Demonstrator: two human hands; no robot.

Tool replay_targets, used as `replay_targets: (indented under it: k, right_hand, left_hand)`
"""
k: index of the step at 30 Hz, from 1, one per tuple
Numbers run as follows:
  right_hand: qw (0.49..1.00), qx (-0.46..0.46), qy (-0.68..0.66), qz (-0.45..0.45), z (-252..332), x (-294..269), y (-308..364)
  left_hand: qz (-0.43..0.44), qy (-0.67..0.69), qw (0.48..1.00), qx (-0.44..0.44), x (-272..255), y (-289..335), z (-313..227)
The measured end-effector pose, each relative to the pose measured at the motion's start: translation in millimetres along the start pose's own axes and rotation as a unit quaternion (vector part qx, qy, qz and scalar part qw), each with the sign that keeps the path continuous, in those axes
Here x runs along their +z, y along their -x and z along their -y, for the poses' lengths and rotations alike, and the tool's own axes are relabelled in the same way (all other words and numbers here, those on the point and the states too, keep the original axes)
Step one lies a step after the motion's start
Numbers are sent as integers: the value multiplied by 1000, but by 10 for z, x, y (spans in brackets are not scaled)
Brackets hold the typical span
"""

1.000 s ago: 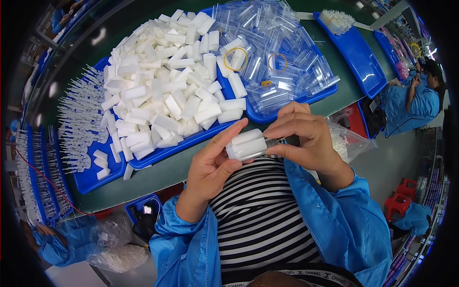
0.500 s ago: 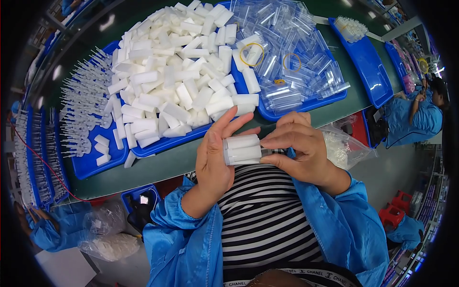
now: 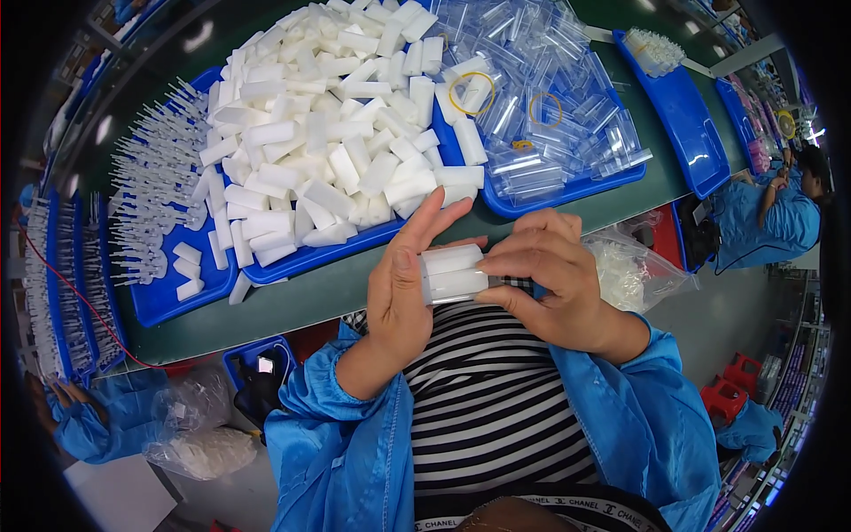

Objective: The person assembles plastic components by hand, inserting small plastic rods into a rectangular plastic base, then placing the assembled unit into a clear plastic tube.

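A small bundle of clear tubes with white foam pieces inside (image 3: 454, 273) is held level in front of my striped shirt. My right hand (image 3: 545, 270) grips its right end between thumb and fingers. Against the left end rests the palm of my left hand (image 3: 403, 279), its fingers stretched out and pointing away, one of them passing behind the bundle. Beyond my hands, loose white foam pieces (image 3: 324, 133) are heaped on a blue tray (image 3: 350, 251). To their right, another blue tray (image 3: 567, 197) carries many clear plastic tubes (image 3: 532, 173) and some yellow rubber bands (image 3: 472, 94).
White thin-stemmed parts (image 3: 155, 186) fill a blue tray (image 3: 160, 306) at the left. A long blue tray (image 3: 696, 160) at the right has small white parts (image 3: 654, 51). A plastic bag (image 3: 634, 270) hangs beside my right forearm. Co-workers in blue (image 3: 767, 222) sit at both sides.
The bundle has rolled a little, so different tubes face up. My right fingers have shifted slightly on its end, and my left hand stays against the other end.
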State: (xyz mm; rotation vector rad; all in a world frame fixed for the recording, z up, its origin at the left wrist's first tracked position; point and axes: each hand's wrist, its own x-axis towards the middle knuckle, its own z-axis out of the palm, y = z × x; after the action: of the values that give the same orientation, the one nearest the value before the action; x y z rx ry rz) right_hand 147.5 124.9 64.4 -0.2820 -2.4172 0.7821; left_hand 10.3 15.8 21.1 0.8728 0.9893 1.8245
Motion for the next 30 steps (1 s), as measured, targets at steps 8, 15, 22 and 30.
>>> replay_targets:
  k: [8,15,22,30]
  right_hand:
    - [998,-23,65,-12,74,62,20]
    - [996,-53,60,-41,110,111,32]
    - [995,-56,54,-55,116,147,81]
    - [990,-92,95,-44,-29,38,-51]
  left_hand:
    - [-36,147,983,-108,15,-14,-87]
    - [-51,59,995,-68,56,9,-32]
    - [-27,17,999,-41,37,28,-35]
    - [43,-48,996,-54,-156,-37,-135]
